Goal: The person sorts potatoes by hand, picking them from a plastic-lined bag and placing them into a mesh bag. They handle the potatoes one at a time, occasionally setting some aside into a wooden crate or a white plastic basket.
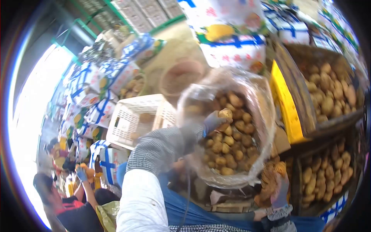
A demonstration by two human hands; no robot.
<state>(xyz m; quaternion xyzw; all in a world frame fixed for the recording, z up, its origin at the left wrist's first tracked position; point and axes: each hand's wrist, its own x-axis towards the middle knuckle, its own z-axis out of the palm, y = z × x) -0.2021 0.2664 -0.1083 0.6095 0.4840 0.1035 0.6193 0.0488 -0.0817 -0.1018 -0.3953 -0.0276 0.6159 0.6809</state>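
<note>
My left hand [213, 123], in a grey-blue glove, is closed round a yellowish potato [225, 114]. It is above a round container lined with clear plastic [266, 143], inside which many loose potatoes [228, 149] lie. My left sleeve is white with a black-and-white checked cuff. Low on the right, my right hand [281, 194], also gloved, is beside the container's near rim. Its fingers look closed against a rough brown-orange thing [269, 181], whose kind I cannot make out.
A white plastic crate [124, 112] and a pinkish tub [164, 79] stand to the left. Right are a potato bin with a yellow side [284, 104] and a dark crate [296, 181] of potatoes. Printed boxes [232, 54] are stacked behind. Another person [75, 210] works at lower left.
</note>
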